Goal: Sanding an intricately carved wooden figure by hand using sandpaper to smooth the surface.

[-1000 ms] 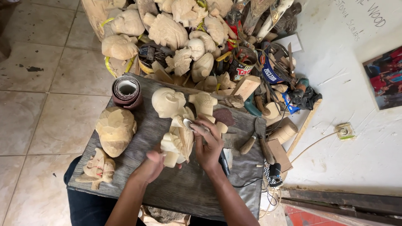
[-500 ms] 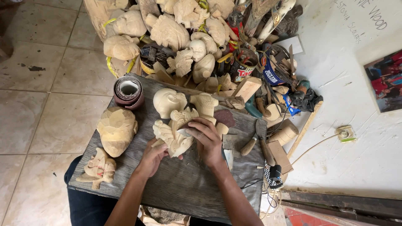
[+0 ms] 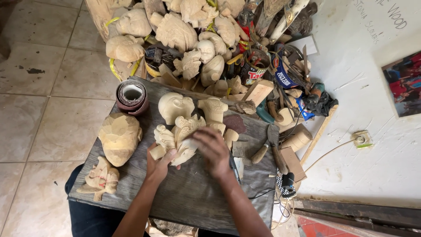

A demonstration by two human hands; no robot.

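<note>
With our 2 hands we grip the pale wood carving (image 3: 177,138) on the counter (image 3: 193,193), left hand (image 3: 160,163) clasping its base, right hand (image 3: 213,151) pressing its side, apparently mid-smoothing, so steady bracing comes next.

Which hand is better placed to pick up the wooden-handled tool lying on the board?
Right, probably. The right hand rests on the carved wooden piece, on the same side as the wooden-handled tool. The left hand cups the carving from below, farther away, and seems to support it.

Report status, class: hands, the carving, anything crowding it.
Left hand grips the carving from below. Right hand lies over its right side. Two other carvings sit close behind it, sandpaper roll off left.
</note>
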